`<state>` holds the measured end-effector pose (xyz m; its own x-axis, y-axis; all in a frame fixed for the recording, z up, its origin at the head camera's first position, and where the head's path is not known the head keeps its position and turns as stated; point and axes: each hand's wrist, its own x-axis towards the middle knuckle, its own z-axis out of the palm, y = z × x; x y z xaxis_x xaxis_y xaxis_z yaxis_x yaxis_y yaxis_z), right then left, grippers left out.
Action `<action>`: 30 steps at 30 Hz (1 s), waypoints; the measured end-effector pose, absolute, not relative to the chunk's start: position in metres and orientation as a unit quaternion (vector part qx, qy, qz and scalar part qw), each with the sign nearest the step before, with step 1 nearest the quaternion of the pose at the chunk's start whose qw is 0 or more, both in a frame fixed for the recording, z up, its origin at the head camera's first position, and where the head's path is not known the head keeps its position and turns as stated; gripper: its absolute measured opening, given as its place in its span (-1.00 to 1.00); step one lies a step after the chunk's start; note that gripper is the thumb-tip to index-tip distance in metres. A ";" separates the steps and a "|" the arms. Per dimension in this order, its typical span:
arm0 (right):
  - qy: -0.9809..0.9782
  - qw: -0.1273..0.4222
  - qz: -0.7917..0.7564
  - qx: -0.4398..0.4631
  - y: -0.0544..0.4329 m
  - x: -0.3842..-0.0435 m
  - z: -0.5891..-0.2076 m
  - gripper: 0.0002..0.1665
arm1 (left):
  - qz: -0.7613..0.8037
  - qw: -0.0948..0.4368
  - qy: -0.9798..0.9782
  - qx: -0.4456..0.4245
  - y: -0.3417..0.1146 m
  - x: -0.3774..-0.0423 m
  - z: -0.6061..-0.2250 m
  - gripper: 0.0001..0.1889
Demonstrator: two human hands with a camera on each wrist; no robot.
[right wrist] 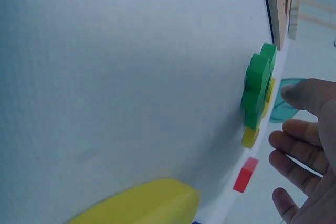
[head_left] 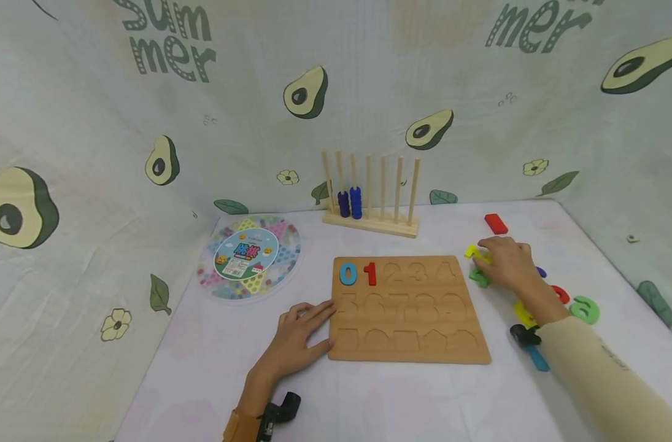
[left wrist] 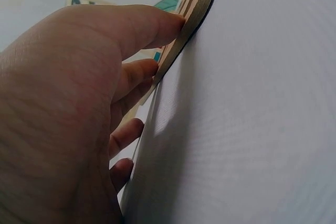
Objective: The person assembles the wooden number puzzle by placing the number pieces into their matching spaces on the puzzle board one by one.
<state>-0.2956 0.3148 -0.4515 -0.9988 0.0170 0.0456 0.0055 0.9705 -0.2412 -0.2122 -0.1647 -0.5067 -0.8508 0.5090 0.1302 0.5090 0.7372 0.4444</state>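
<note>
A wooden number board [head_left: 407, 356] lies in the middle of the table, with a blue 0 [head_left: 348, 274] and a red 1 [head_left: 370, 274] in its top row; the other recesses show bare wood. My left hand [head_left: 294, 344] rests at its left edge, and the left wrist view shows the thumb touching that edge. To the board's right, my right hand [head_left: 504, 261] hovers with loosely bent fingers over a yellow piece [head_left: 471, 251] and a green piece [head_left: 479, 277]. In the right wrist view, a gap separates the fingers from the green piece [right wrist: 257, 85], and they hold nothing.
Under and beside my right forearm lie a yellow piece [head_left: 525, 315], a red piece [head_left: 561, 294], a green piece [head_left: 585, 310] and a bluish one. A red block [head_left: 496, 224] sits farther back. Behind the board stand a peg rack [head_left: 369, 224] with blue beads and a round labelled container [head_left: 247, 253].
</note>
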 end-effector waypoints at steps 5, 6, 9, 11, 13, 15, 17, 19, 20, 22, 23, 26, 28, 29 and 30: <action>-0.994 0.015 0.110 0.002 0.322 -0.303 -0.455 -0.38 | 0.235 0.008 0.934 0.268 -0.166 -0.212 -0.505 -0.31; -0.994 0.012 0.108 0.006 0.323 -0.305 -0.455 -0.39 | 0.236 0.008 0.934 0.268 -0.166 -0.212 -0.504 -0.32; -0.994 0.005 0.105 0.024 0.326 -0.308 -0.455 -0.46 | 0.234 0.008 0.935 0.267 -0.165 -0.213 -0.503 -0.32; -0.993 0.002 0.113 0.033 0.328 -0.309 -0.454 -0.52 | 0.231 0.007 0.935 0.268 -0.164 -0.214 -0.502 -0.32; -0.992 0.000 0.123 0.040 0.330 -0.309 -0.452 -0.53 | 0.230 0.008 0.935 0.268 -0.162 -0.215 -0.501 -0.32; -0.990 -0.005 0.134 0.038 0.332 -0.309 -0.450 -0.51 | 0.229 0.009 0.936 0.268 -0.161 -0.216 -0.501 -0.32; -0.989 -0.012 0.142 0.033 0.333 -0.310 -0.448 -0.49 | 0.227 0.009 0.936 0.269 -0.160 -0.217 -0.501 -0.32; -0.989 -0.013 0.143 0.024 0.334 -0.310 -0.448 -0.46 | 0.228 0.006 0.935 0.270 -0.160 -0.217 -0.501 -0.32; -0.990 -0.013 0.142 0.020 0.334 -0.309 -0.448 -0.43 | 0.228 0.004 0.935 0.271 -0.160 -0.217 -0.500 -0.32; -0.990 -0.011 0.137 0.014 0.335 -0.309 -0.448 -0.37 | 0.231 -0.002 0.934 0.273 -0.159 -0.217 -0.500 -0.33; -0.991 -0.011 0.135 0.010 0.335 -0.309 -0.448 -0.32 | 0.232 -0.002 0.934 0.273 -0.159 -0.217 -0.499 -0.33; -0.991 -0.009 0.132 -0.001 0.333 -0.307 -0.449 -0.15 | 0.231 0.000 0.935 0.270 -0.160 -0.216 -0.500 -0.32; -0.992 -0.008 0.128 -0.006 0.332 -0.307 -0.451 -0.08 | 0.228 0.005 0.937 0.266 -0.161 -0.216 -0.501 -0.32; -0.992 -0.006 0.127 -0.007 0.332 -0.306 -0.452 -0.06 | 0.225 0.009 0.938 0.264 -0.161 -0.216 -0.502 -0.32; -0.992 -0.005 0.126 -0.009 0.331 -0.306 -0.453 -0.06 | 0.225 0.008 0.938 0.264 -0.161 -0.215 -0.503 -0.32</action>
<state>-0.3060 0.3307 -0.4534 -0.9998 0.0166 -0.0123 0.0192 0.9679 -0.2506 -0.2152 -0.1612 -0.5032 -0.8605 0.4988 0.1036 0.4915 0.7594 0.4263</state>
